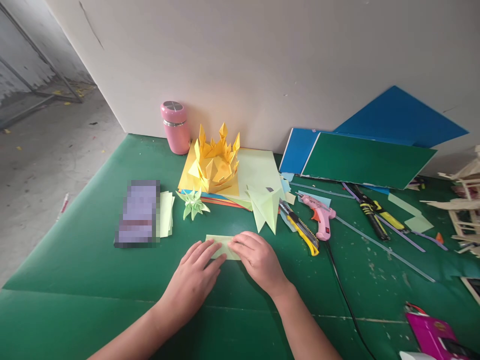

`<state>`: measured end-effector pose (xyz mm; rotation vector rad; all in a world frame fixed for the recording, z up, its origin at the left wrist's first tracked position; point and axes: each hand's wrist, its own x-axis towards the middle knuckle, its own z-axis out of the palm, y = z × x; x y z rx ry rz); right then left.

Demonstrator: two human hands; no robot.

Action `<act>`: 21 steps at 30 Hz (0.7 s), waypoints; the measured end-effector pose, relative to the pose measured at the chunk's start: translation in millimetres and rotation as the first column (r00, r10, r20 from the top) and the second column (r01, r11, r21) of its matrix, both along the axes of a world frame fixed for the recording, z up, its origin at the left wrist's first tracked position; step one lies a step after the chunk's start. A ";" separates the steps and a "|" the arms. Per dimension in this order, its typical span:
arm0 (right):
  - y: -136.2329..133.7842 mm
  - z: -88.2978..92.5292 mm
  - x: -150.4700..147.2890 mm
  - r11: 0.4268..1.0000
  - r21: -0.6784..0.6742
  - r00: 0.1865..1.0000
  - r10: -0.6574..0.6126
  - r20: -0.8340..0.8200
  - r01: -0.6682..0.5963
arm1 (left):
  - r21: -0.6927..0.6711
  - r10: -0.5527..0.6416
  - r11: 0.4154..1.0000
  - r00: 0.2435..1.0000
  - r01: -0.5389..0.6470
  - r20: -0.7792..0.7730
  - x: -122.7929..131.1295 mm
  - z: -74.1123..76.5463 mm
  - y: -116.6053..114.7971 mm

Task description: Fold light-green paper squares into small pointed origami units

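Observation:
A small pale green sheet of paper [224, 248], apparently folded into a narrow rectangle, lies on the green tabletop in front of me. My left hand [200, 267] rests over its left end with fingers stretched out and lying flat. At the right end, the fingers of my right hand [258, 257] are pressed together and pinch the paper near its upper edge; they hide that end. Just beyond the paper stand a pale green folded paper flower [193, 204] and a larger pointed pale green folded piece [265, 207].
A yellow paper crown [215, 167] sits on stacked colored sheets [258, 170] beside a pink flask [176, 129]. Leftward are a blurred phone-like object [138, 212] and green slips [166, 215]. A yellow cutter [300, 227], pink glue gun [318, 215] and pliers [369, 212] lie rightward.

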<state>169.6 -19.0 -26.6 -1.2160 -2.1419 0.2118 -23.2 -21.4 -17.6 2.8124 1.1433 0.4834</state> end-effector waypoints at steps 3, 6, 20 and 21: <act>0.2 0.1 0.1 1.000 -0.009 1.000 0.006 -0.019 -0.006 | -0.019 0.017 1.000 1.000 -0.017 0.024 -2.6 1.3 0.8; 0.5 0.5 0.3 1.000 -0.012 0.999 0.012 -0.034 -0.012 | -0.041 0.030 0.999 0.998 -0.029 0.048 -4.5 2.0 1.4; -0.2 1.1 -0.8 1.000 0.001 0.999 -0.010 -0.038 0.010 | -0.054 0.035 0.998 0.998 -0.033 0.042 -7.8 2.5 3.5; -0.8 1.0 -1.2 1.000 0.008 0.999 -0.020 -0.027 0.020 | -0.058 0.035 0.998 0.999 -0.033 0.034 -7.7 3.1 3.5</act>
